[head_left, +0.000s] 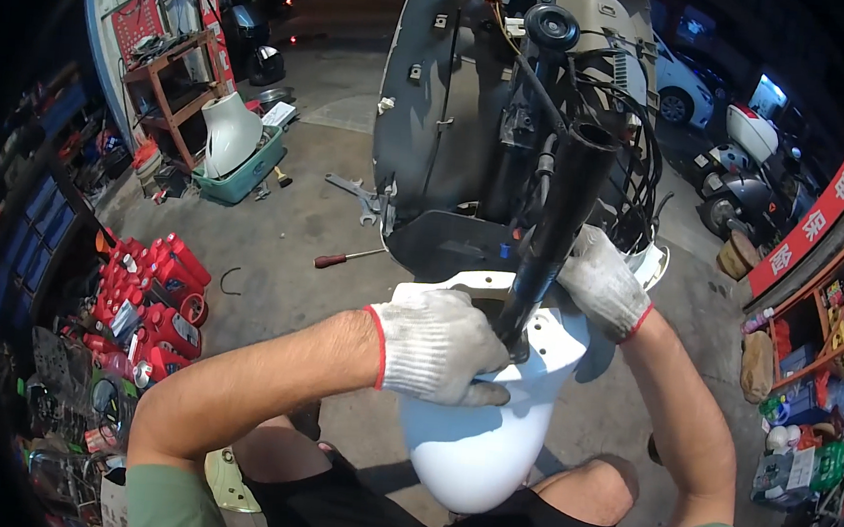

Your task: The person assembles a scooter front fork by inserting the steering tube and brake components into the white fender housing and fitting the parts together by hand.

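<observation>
A glossy white front fender (471,449) hangs between my knees. A black steering stem (562,211) with an open, hollow top rises from it, leaning to the right. My left hand (445,346), in a white knit glove with a red cuff, grips the fender's upper left side, its fingertips beside the foot of the stem. On the other side of the stem is my right hand (606,285), gloved alike, closed near the fender's upper right edge. The stem and the hand's own back hide part of its fingers and whatever they hold.
Just ahead stands a stripped scooter body (443,135) with loose black cables (645,122). A screwdriver (342,258) and wrenches (356,193) lie on the concrete floor. Red bottles (165,271) crowd the left; an orange rack (828,329) stands right. A green bin (239,177) holds white panels.
</observation>
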Available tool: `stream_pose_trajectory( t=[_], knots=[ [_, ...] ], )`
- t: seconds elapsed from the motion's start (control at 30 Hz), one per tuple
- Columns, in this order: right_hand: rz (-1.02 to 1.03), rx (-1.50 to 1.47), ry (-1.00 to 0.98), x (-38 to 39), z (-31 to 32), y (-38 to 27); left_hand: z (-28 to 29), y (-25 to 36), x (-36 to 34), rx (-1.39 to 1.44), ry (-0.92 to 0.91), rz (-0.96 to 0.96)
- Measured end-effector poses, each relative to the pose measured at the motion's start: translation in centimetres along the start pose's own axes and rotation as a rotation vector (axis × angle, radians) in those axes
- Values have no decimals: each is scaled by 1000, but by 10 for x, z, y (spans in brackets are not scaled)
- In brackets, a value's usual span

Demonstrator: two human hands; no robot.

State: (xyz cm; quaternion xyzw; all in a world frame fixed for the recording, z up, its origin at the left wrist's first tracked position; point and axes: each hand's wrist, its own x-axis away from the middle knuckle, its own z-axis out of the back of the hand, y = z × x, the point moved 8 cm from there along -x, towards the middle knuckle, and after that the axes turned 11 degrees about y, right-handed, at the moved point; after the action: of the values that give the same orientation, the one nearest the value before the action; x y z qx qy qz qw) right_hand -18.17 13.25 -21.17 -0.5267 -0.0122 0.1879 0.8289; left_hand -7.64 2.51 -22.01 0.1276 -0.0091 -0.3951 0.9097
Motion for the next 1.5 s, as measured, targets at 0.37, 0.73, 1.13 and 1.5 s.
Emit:
stream_pose_trajectory(
  t=[0.37,0.73,1.13,1.5],
  knots=[
    [116,209,-46,-4,8,10,-4,-6,-8,-69,-41,-4],
    [203,-594,124,53,3,-53,-4,-3,0,0,-35,15],
    [244,-724,209,45,-12,-63,-36,-12,5,10,325,-149],
    [384,-605,43,44,-19,-60,-47,-39,26,161,689,-189]
  ],
)
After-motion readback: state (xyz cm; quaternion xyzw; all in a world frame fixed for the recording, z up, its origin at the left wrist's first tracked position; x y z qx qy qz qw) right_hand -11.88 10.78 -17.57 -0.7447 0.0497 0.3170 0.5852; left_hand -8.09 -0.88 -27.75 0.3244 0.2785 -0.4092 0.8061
